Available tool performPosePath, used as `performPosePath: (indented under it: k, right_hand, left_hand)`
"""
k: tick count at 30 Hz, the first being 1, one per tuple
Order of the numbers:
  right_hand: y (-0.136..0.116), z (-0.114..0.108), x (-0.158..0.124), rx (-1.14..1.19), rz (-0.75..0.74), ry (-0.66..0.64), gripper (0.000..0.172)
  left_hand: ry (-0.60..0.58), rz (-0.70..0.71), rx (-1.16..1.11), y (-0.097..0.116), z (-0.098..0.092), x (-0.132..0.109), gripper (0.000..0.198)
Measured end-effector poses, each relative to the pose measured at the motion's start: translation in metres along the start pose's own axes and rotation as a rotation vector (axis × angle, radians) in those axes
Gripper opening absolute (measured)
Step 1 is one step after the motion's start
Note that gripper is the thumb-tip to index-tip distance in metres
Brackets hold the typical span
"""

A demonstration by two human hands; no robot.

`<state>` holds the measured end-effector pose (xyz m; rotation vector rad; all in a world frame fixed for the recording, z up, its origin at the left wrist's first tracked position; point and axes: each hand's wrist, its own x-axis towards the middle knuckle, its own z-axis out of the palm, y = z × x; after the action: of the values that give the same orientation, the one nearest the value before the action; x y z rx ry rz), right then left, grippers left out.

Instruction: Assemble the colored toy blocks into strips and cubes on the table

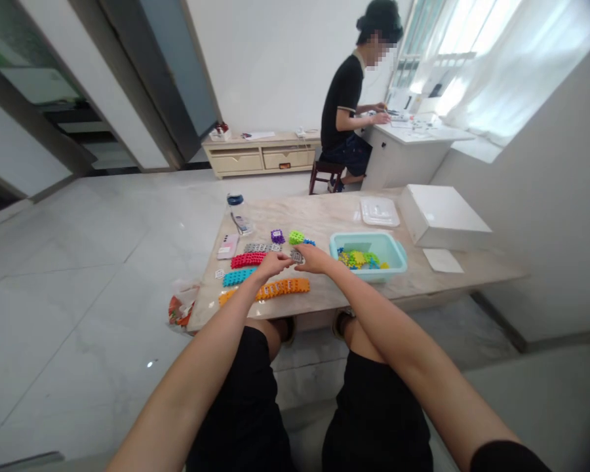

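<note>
Between my two hands, over the middle of the table, is a small grey toothed plastic building piece. My left hand pinches its left side, and my right hand grips it from the right. Rows of linked pieces lie to the left: a grey row, a red row, a turquoise row and an orange row partly behind my left arm. Purple pieces and green pieces sit just beyond my hands, with blue pieces beside my right hand.
A light-teal bin with loose colored pieces stands right of my hands. Its clear lid and a white box are behind. A bottle and a phone stand left. Another person sits at a far desk.
</note>
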<state>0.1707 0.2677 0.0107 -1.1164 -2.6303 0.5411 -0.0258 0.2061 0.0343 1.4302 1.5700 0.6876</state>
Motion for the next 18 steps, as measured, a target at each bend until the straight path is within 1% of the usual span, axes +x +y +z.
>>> performPosePath:
  k: [3,6,10,14,16,18]
  right_hand:
    - [0.0,-0.001,0.002,0.022,-0.004,-0.023,0.085]
    - [-0.002,-0.003,0.0,0.017,-0.007,-0.035,0.088]
    - [-0.002,-0.009,-0.007,-0.012,-0.016,-0.04,0.08]
    - [-0.001,-0.018,-0.015,0.003,-0.002,-0.014,0.068]
    - [-0.003,-0.024,-0.019,0.009,0.014,0.003,0.062]
    - [-0.005,-0.03,-0.024,0.013,0.011,0.023,0.057]
  left_hand:
    - [-0.008,-0.009,0.015,-0.004,-0.003,0.004,0.032]
    - [0.035,-0.034,0.005,-0.007,-0.006,0.004,0.029]
    - [0.136,-0.087,-0.02,-0.013,-0.008,0.002,0.03]
    - [0.19,-0.137,-0.007,-0.019,-0.011,-0.002,0.032]
    - [0.206,-0.157,0.018,-0.02,-0.014,0.0,0.031]
    - [0.23,-0.168,0.044,-0.018,-0.017,0.008,0.031]
